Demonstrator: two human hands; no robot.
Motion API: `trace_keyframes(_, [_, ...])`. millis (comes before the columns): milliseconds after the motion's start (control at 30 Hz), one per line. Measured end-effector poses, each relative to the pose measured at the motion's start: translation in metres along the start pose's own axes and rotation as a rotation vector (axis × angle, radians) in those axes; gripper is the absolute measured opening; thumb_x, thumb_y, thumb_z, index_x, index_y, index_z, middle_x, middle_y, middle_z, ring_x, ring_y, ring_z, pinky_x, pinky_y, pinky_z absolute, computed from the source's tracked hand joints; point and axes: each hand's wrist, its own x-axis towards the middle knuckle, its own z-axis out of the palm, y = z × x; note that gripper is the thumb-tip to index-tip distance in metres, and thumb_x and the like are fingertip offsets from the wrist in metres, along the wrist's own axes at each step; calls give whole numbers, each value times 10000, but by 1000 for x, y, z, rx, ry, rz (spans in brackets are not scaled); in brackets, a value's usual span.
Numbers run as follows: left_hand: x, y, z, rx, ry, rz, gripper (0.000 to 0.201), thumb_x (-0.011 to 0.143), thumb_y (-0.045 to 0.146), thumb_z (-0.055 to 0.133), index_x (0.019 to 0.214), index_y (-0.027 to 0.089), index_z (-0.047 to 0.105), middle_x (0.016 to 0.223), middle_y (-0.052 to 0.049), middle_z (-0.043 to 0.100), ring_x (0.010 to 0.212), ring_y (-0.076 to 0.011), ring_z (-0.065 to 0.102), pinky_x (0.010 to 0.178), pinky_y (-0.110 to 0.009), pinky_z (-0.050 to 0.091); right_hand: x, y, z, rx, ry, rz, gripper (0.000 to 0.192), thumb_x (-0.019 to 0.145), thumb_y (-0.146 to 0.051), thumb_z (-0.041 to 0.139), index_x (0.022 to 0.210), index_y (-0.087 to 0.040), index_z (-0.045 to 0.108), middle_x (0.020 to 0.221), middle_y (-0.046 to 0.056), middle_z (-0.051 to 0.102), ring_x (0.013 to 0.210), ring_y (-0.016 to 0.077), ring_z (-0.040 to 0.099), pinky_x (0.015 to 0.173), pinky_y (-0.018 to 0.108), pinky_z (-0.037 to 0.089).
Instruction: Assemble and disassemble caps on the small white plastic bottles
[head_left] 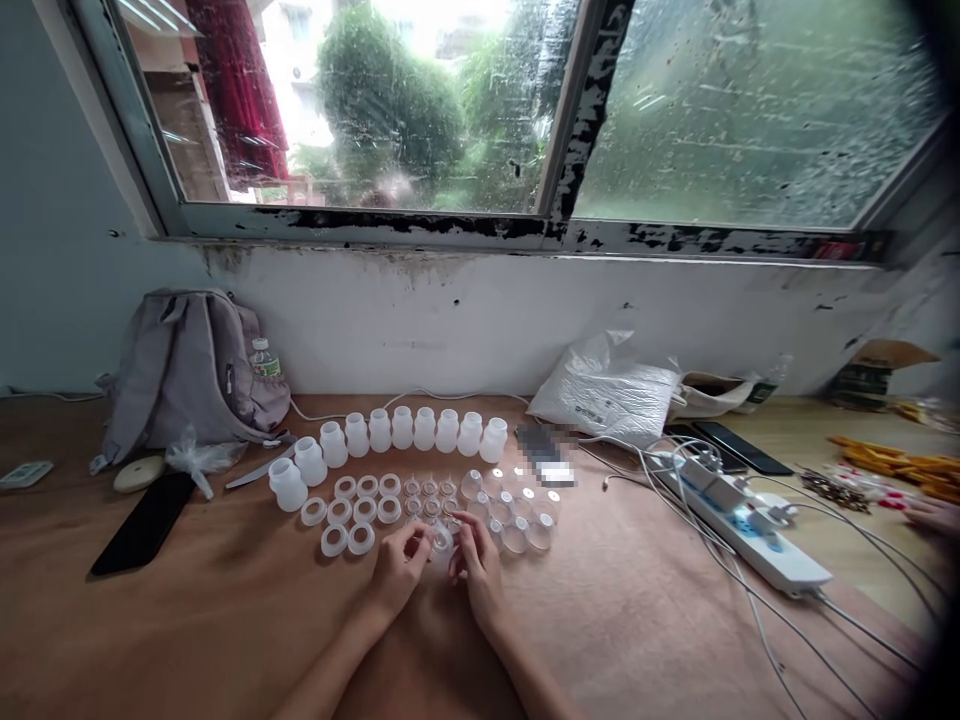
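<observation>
Low over the table, my left hand [403,565] pinches the left edge of a small clear round piece [441,542]. My right hand [474,562] has its fingers bent around the right side of the same piece. Fingers partly cover it, so its exact kind does not show. Just beyond it lie several small clear teat-like parts [430,488] in rows. White screw rings [361,540] lie flat to the left. To the right stand several clear domed caps [515,535]. Behind these parts, frosted white bottles [403,430] without lids stand in a curved row.
A black phone [142,525], round beige object [139,474] and grey backpack [184,370] lie left. Right are a power strip [780,560] with loose cables, a silver plastic bag [611,385] and another phone [742,448]. Another person's hand [934,515] shows at the far right edge.
</observation>
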Motion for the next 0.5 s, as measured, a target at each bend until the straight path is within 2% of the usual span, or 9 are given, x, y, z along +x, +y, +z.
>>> trace_keyframes(100, [3,-4,8,-101,87,-51,232,796,355,452,835,151,557,713,-27,628,576,-139,583,552,-240,479,-3,-1,0,-143,-40,-144,263,812,-346,475,1011,-175,497,555,-23,531,436,102,472,419,202,379])
trace_keyframes(200, [0,-12,12,-100,107,-29,215,797,327,449,892,159,542,768,-36,633,641,-151,601,568,-244,492,-4,2,1,-272,-57,-245,179,803,-274,474,947,-177,514,644,10,585,508,114,524,473,207,407])
trace_keyframes(300, [-6,-17,11,35,97,43,178,803,291,435,890,173,536,781,-31,628,646,-144,596,588,-239,479,-3,6,2,-337,-44,-263,144,804,-226,431,908,-181,520,700,22,602,561,123,549,519,215,425])
trace_keyframes(500, [-10,-15,9,229,95,107,87,791,230,411,799,183,484,611,16,547,526,-116,522,526,-218,411,-4,8,4,-362,-53,-240,98,781,-188,422,815,-180,513,614,-11,563,514,108,504,475,200,384])
